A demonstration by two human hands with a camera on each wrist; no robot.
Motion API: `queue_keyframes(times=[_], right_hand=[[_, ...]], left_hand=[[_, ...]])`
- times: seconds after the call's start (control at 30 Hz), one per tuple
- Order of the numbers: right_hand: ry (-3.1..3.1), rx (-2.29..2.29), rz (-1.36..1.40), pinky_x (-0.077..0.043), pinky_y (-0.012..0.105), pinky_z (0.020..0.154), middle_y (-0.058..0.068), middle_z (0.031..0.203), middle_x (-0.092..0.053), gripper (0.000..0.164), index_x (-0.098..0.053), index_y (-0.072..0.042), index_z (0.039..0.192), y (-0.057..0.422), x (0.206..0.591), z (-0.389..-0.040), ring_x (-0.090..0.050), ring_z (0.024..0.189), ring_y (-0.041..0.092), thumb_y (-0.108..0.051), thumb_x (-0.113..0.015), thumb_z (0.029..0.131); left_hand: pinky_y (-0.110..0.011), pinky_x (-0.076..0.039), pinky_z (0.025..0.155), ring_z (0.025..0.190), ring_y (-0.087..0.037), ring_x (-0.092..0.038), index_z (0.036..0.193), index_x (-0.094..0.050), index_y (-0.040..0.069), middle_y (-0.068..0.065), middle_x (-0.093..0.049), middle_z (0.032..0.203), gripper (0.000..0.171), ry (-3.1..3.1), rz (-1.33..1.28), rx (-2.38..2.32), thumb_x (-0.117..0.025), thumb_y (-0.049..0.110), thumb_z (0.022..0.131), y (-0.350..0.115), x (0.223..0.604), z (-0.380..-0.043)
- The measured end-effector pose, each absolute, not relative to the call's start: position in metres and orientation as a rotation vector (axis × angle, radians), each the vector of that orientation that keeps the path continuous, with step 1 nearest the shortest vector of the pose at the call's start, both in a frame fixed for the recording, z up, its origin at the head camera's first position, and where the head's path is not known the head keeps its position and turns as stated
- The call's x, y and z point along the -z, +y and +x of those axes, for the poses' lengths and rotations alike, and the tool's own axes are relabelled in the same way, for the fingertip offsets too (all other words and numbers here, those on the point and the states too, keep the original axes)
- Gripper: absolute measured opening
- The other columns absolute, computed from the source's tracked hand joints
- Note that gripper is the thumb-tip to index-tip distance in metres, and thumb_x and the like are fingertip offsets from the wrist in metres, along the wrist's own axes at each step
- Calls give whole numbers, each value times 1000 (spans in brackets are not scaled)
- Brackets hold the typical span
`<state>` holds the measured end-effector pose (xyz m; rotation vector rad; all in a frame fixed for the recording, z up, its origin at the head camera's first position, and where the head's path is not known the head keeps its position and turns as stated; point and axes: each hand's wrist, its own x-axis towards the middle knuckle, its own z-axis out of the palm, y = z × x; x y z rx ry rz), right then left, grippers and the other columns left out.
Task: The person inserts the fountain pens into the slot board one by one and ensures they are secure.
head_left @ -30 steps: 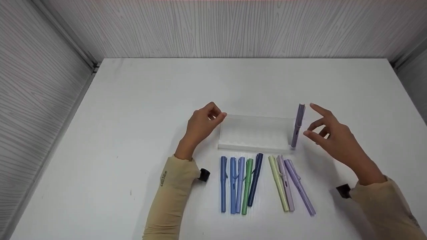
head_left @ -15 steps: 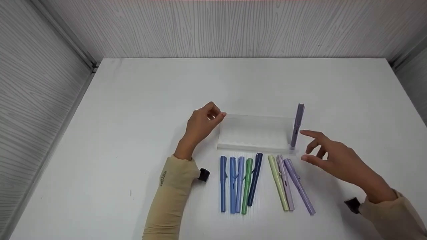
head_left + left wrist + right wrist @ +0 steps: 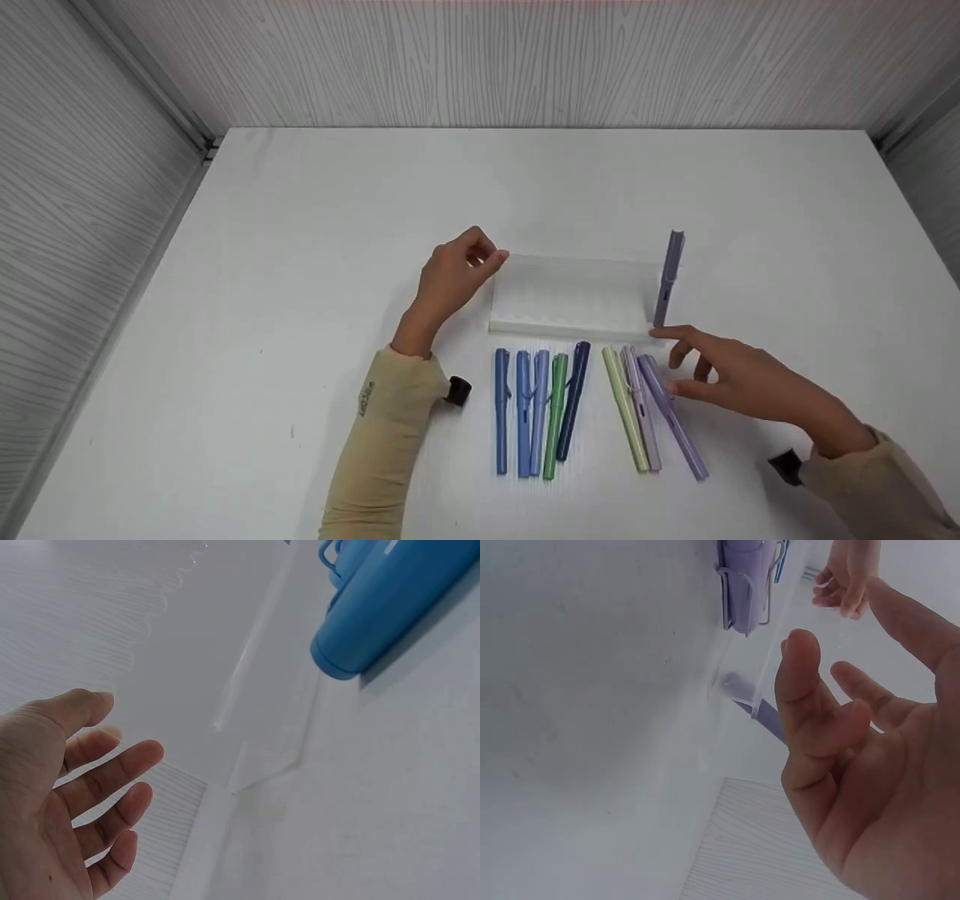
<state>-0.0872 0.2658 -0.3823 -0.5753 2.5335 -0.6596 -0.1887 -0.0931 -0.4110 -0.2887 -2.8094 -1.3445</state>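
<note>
A clear-and-white pen stand (image 3: 574, 292) with a scalloped inner edge sits mid-table. My left hand (image 3: 454, 277) pinches its upper left corner between thumb and index finger; the left wrist view shows this hand (image 3: 82, 787) at the clear panel's edge. One dark purple pen (image 3: 670, 277) stands upright, slightly tilted, in the stand's right end. My right hand (image 3: 735, 371) holds nothing. Its index fingertip is right at the stand's front right corner, by the foot of that pen. Its thumb tip overlaps the lavender pen (image 3: 679, 424) in the head view.
In front of the stand lie a blue pen (image 3: 502, 412), several more blue ones, a green pen (image 3: 556, 416) and a navy pen (image 3: 574, 401). Further right are a yellow-green pen (image 3: 625, 409) and a pale lilac pen (image 3: 643, 412). Wood-grain panels (image 3: 480, 64) border the table.
My right hand has moved down from beside the upright pen's top to its foot, the index finger now at the stand's front corner. The left hand keeps its pinch in place.
</note>
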Motion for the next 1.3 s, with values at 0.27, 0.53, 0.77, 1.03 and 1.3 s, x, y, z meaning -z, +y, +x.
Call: queue_keyframes(times=[0.27, 0.53, 0.77, 1.03, 1.3], right_hand=[[2470, 650, -546, -46, 27, 70, 0, 115, -63, 63, -41, -23, 142, 265, 390, -90, -58, 86, 10, -36, -69, 88], [2392, 674, -507, -48, 28, 75, 1, 118, -60, 67, -40, -19, 143, 263, 396, -94, -59, 90, 12, -36, -71, 86], [2385, 670, -534, -48, 26, 76, 2, 118, -59, 67, -41, -15, 143, 263, 398, -95, -59, 90, 12, -33, -71, 86], [2354, 694, -557, -47, 23, 74, 4, 120, -56, 69, -39, -14, 143, 266, 399, -97, -57, 89, 11, -34, -71, 86], [2363, 678, -567, -45, 22, 71, 4, 116, -56, 66, -41, -14, 141, 263, 401, -98, -54, 85, 11, -30, -72, 85]], left_hand=[[-33, -48, 77, 90, -17, -61, 95, -62, 15, -1, -71, 93, 24, -2814, -286, 1354, -63, 39, 93, -93, 410, -188], [-31, -47, 74, 89, -16, -60, 95, -62, 16, 0, -71, 92, 23, -2839, -275, 1332, -63, 39, 92, -92, 409, -189], [-31, -47, 74, 89, -16, -60, 95, -62, 15, -1, -71, 92, 23, -2836, -269, 1325, -63, 39, 92, -93, 410, -189], [-30, -48, 75, 89, -16, -60, 94, -62, 15, 0, -71, 92, 23, -2817, -276, 1347, -63, 38, 92, -93, 410, -188], [-31, -48, 75, 89, -16, -60, 95, -62, 15, 0, -71, 92, 23, -2821, -279, 1329, -63, 38, 92, -93, 411, -188]])
